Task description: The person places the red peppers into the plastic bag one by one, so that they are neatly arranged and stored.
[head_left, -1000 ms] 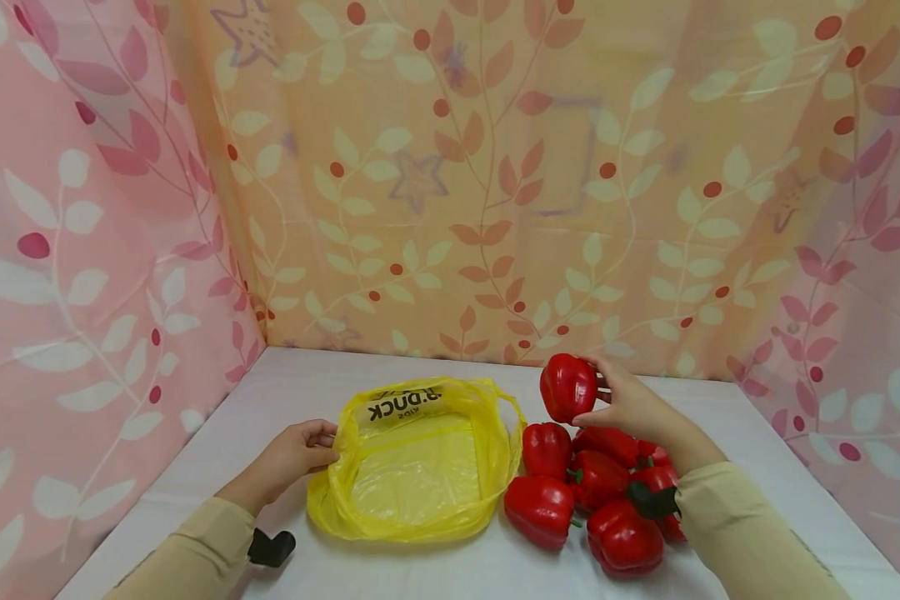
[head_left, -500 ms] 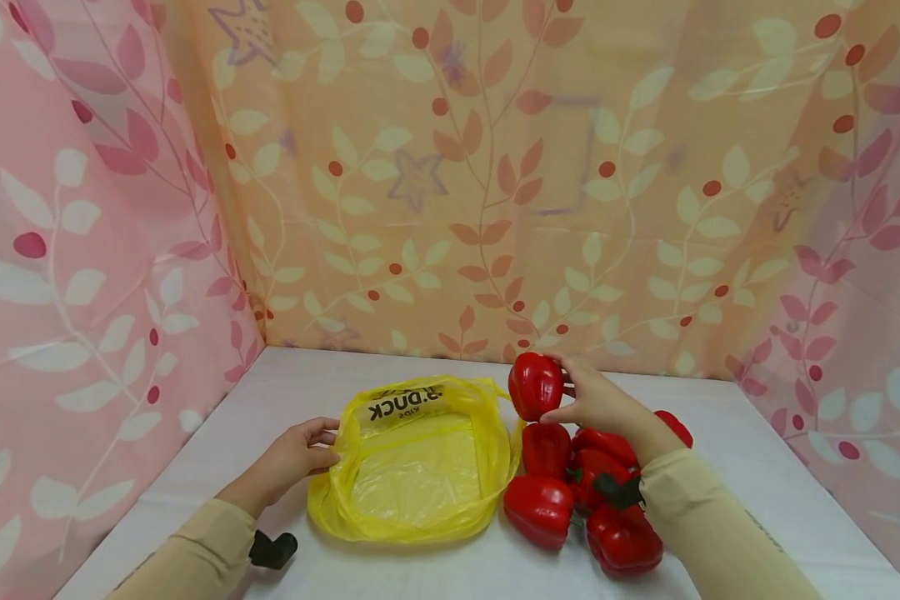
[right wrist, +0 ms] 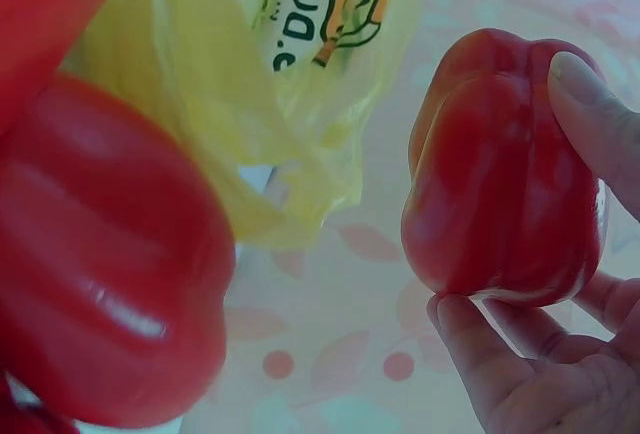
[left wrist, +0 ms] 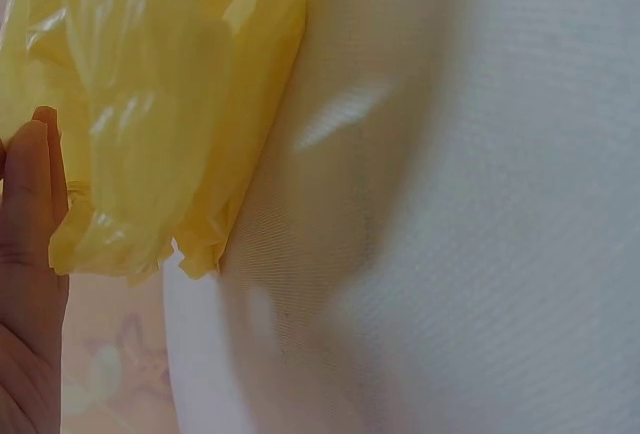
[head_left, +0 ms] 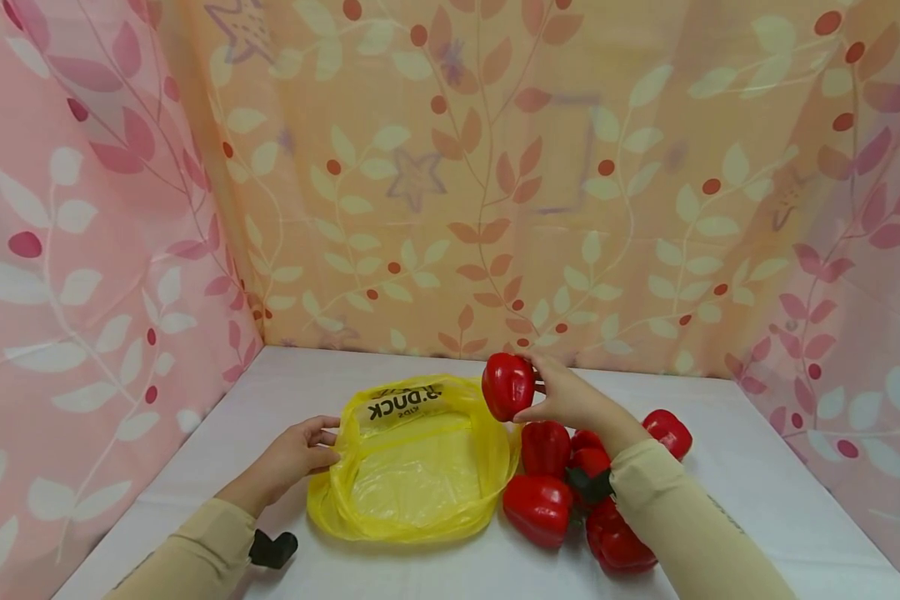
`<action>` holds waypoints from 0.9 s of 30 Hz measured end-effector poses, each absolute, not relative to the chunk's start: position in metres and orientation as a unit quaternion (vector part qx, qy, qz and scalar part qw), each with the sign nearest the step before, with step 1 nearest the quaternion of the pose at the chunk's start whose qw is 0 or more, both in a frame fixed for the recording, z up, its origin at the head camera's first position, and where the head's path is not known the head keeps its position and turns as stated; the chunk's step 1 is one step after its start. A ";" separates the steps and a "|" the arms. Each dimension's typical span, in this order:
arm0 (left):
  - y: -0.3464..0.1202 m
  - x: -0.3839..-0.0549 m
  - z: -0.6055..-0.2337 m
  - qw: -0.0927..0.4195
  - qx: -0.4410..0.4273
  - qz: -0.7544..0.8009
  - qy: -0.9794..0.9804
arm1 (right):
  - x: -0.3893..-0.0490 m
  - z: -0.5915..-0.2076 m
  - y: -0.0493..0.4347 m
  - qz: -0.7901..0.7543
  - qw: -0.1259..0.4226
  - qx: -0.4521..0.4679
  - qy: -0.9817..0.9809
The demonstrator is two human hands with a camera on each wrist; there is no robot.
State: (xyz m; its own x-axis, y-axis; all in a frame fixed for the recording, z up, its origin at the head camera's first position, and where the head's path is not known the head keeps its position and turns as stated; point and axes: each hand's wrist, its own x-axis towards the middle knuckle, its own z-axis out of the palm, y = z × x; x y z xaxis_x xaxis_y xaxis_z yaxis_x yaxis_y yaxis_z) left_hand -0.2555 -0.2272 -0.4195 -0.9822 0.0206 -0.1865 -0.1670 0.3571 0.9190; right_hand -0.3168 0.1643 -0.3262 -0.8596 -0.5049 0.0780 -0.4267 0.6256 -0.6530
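Observation:
My right hand (head_left: 577, 400) grips a red bell pepper (head_left: 507, 387), raised at the right rim of a yellow plastic bag (head_left: 412, 492). In the right wrist view the thumb lies on one side of this pepper (right wrist: 505, 174) and the fingertips on the other. The bag lies with its mouth wide, and dark lettering shows on its back wall. At the bag's left rim my left hand (head_left: 292, 458) pinches the plastic between thumb and fingers. The left wrist view shows its fingertips (left wrist: 35, 144) against the yellow film.
Several more red bell peppers (head_left: 537, 510) lie grouped right of the bag, partly under the right forearm. One pepper (head_left: 668, 433) sits apart to their right. The white tabletop (head_left: 375, 575) is enclosed by a floral curtain (head_left: 450, 183) at the back and sides.
My right hand has carried the pepper leftward from above the pile to the bag's right rim. The left hand has stayed at the bag's left edge.

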 end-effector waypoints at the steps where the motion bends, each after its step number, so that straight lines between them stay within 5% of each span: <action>1: -0.227 -0.256 -0.420 0.083 -0.044 0.565 0.820 | -0.317 -0.326 0.162 -0.347 0.056 -0.260 0.899; 27: -0.229 -0.256 -0.420 0.085 -0.029 0.576 0.813 | -0.320 -0.344 0.096 -0.346 0.092 -0.308 0.881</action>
State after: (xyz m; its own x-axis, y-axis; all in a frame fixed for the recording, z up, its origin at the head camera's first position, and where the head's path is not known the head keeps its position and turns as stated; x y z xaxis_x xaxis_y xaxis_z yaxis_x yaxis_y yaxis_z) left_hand -0.2565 -0.2292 -0.4197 -0.9840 0.0501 -0.1710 -0.1447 0.3356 0.9308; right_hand -0.3196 0.0963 -0.3440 -0.7936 -0.6064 0.0507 -0.4786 0.5706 -0.6674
